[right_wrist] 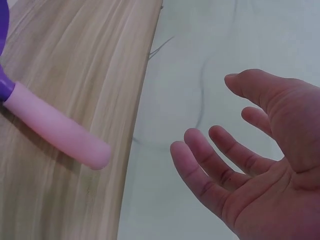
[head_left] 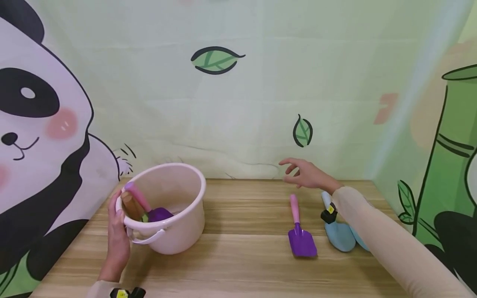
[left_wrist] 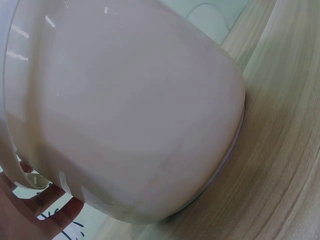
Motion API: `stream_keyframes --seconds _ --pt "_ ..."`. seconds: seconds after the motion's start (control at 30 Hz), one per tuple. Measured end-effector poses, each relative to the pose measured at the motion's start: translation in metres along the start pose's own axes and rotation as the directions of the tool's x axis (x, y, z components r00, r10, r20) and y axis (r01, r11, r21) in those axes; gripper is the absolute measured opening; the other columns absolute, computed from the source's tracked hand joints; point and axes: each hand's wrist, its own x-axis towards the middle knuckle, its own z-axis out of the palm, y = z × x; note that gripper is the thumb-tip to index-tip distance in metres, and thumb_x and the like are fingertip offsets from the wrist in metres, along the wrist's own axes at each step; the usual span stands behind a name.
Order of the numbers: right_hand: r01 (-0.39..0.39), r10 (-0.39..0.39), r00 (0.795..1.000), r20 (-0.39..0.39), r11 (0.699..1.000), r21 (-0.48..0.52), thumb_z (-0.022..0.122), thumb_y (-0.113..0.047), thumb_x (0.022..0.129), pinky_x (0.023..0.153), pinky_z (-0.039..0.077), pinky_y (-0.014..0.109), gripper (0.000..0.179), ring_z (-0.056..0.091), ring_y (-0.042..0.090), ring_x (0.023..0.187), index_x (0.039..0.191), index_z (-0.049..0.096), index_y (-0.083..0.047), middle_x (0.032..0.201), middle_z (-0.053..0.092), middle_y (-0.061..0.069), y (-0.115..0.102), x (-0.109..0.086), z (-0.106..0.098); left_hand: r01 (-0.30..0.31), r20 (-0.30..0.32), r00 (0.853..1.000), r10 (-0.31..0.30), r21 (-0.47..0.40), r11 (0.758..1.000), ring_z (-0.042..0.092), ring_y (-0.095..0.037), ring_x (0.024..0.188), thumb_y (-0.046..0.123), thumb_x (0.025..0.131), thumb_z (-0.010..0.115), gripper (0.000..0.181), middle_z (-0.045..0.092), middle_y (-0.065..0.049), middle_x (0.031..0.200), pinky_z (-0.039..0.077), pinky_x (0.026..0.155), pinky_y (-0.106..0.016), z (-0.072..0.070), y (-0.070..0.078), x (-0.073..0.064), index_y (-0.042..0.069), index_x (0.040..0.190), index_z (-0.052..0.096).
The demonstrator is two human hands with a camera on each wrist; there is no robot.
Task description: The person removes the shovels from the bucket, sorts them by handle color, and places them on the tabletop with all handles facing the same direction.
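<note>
A pale pink bucket (head_left: 186,227) stands on the left of the table, and my left hand (head_left: 118,234) grips its rim. In the left wrist view my fingers (left_wrist: 62,217) touch the bucket's wall. Inside lean a toy shovel (head_left: 138,198) with pink handle and purple blade and a brown-handled tool (head_left: 131,207); its lower end is hidden. My right hand (head_left: 308,174), fingers spread and loosely bent, hovers holding nothing near the table's back edge. Below it lies another purple toy shovel (head_left: 302,243), its pink handle (right_wrist: 62,127) pointing back.
Light blue toy shovels (head_left: 340,236) lie on the right, partly hidden by my right sleeve. Behind the wooden table (head_left: 242,265) hangs a pale green backdrop (head_left: 253,103) printed with a panda and leaves. The bucket's white carry handle (head_left: 149,239) hangs down at its front.
</note>
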Motion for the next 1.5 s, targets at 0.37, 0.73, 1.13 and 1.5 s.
stream_keyframes --seconds 0.37,0.73,1.13,1.5 --pt "0.024 -0.024 1.0 0.0 1.0 -0.004 0.071 -0.018 0.097 0.075 0.06 0.045 0.057 0.066 0.042 0.108 0.149 0.049 -0.01 0.131 0.059 0.029 -0.021 0.011 -0.008 -0.008 -0.014 1.0 0.008 0.003 1.0 0.026 -0.014 0.143 0.032 0.109 0.021 0.055 0.025 -0.001 0.164 0.016 0.118 -0.029 0.0 0.0 0.0 0.026 0.163 0.024" --pt "0.064 -0.063 0.998 0.019 0.997 -0.042 0.071 -0.019 0.098 0.076 0.06 0.046 0.057 0.069 0.036 0.103 0.149 0.049 -0.01 0.13 0.06 0.028 -0.044 0.022 -0.014 0.013 -0.007 1.0 -0.013 0.017 1.0 0.026 -0.015 0.143 0.034 0.109 0.021 0.055 0.022 -0.001 0.165 0.016 0.118 -0.03 0.0 -0.001 0.0 0.027 0.164 0.022" --pt "0.087 -0.082 0.992 0.092 0.995 -0.052 0.072 -0.02 0.097 0.078 0.059 0.042 0.061 0.07 0.035 0.103 0.152 0.046 -0.013 0.131 0.061 0.022 -0.069 0.032 -0.021 0.002 -0.008 1.0 -0.002 0.025 1.0 0.025 -0.015 0.144 0.033 0.109 0.021 0.055 0.023 -0.001 0.166 0.016 0.118 -0.03 0.001 -0.002 0.001 0.027 0.164 0.022" --pt "0.11 -0.095 0.98 0.172 0.991 -0.081 0.072 -0.021 0.097 0.079 0.059 0.043 0.062 0.07 0.029 0.101 0.153 0.044 -0.017 0.137 0.058 0.022 -0.093 0.042 -0.026 0.04 0.006 0.999 -0.041 0.074 0.996 0.023 -0.019 0.148 0.038 0.109 0.02 0.056 0.019 0.001 0.167 0.016 0.121 -0.04 0.0 0.003 0.0 0.03 0.164 0.018"
